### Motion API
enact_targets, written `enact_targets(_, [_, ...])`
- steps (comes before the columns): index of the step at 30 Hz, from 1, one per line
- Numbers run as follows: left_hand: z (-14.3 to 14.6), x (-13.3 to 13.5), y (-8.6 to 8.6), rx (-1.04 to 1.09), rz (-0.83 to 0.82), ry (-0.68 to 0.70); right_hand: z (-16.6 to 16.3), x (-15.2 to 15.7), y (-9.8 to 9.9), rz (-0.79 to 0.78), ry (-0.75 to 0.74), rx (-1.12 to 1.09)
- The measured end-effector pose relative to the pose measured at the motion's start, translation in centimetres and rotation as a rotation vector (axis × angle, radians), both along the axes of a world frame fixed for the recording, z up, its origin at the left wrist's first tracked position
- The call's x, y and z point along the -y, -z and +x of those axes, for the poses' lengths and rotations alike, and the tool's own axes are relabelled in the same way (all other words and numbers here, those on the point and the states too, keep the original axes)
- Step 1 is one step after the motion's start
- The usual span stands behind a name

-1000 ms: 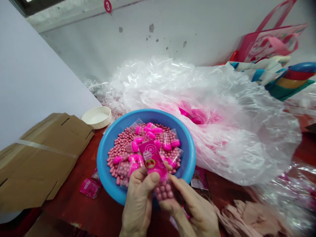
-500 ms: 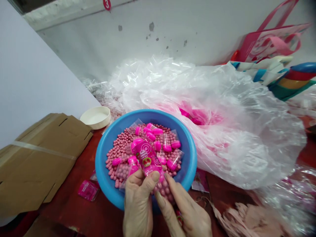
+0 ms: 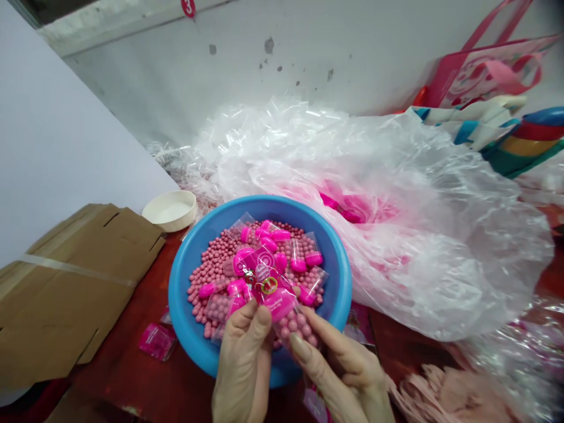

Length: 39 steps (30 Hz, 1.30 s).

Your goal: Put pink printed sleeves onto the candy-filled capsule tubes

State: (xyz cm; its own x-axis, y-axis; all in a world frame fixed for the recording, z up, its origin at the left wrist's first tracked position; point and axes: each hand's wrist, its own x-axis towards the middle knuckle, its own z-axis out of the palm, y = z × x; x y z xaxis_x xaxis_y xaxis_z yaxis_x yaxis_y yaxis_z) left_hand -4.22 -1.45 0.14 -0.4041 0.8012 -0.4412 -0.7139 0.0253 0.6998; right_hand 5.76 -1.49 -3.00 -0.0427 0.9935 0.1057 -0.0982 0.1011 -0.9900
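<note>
Over a blue basin (image 3: 176,282), I hold a small clear container of pink beads (image 3: 296,324) with a bright pink cap end. A printed pink clear wrapper (image 3: 264,271) extends from its cap end, away from me. My left hand (image 3: 244,358) is closed, with thumb and fingers pinching the wrapper at its left edge. My right hand (image 3: 341,364) grips the bead-filled end between thumb and fingers. In the basin lie loose pink beads (image 3: 214,254) and several similar containers with pink caps (image 3: 298,261). Another printed packet (image 3: 315,404) shows partly beneath my right hand.
Left of the basin are a flattened cardboard box (image 3: 88,282), a white round dish (image 3: 170,217) and a pink packet stack (image 3: 156,341). A large clear plastic bag (image 3: 423,235) spreads behind and to the right. A crumpled pinkish cloth (image 3: 445,393) lies at the lower right.
The wrapper has tilted and shifted slightly right, and more of the container's cap end shows. My right hand has moved a little right and down; my left fingers stay at the wrapper.
</note>
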Motion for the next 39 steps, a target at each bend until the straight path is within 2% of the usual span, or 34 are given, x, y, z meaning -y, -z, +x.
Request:
enact_targets(5, [0.5,-0.2,-0.2,-0.084,-0.045,-0.082,0.0,0.3,0.1,0.012,0.048,0.023])
enact_targets(8, [0.5,0.0,-0.1,-0.124,-0.03,-0.021,-0.3,0.4,0.3,0.041,0.057,0.058])
enact_targets(12, [0.3,0.2,0.1,-0.095,-0.021,0.051,-1.0,0.5,0.4,0.063,0.163,0.036])
enact_targets(17, [0.2,-0.1,-0.1,0.01,0.019,0.015,-1.2,0.4,0.4,0.022,0.091,0.035])
enact_targets(22, [0.5,-0.5,0.0,-0.041,0.018,-0.022,-1.6,0.5,0.8,0.113,0.089,0.011])
enact_targets(27, [0.3,-0.1,0.3,-0.113,0.01,0.025,-2.2,0.7,1.0,0.172,0.12,-0.027])
enact_targets(31, [0.2,-0.1,0.3,-0.075,0.031,0.05,-2.0,0.4,0.7,0.173,0.112,0.03])
enact_targets(36, [0.2,-0.1,0.2,-0.071,0.054,0.078,-1.9,0.2,0.1,0.264,0.001,0.03])
enact_targets(39, [0.3,-0.1,-0.1,-0.093,0.033,0.108,-2.1,0.3,0.0,0.319,-0.008,0.032])
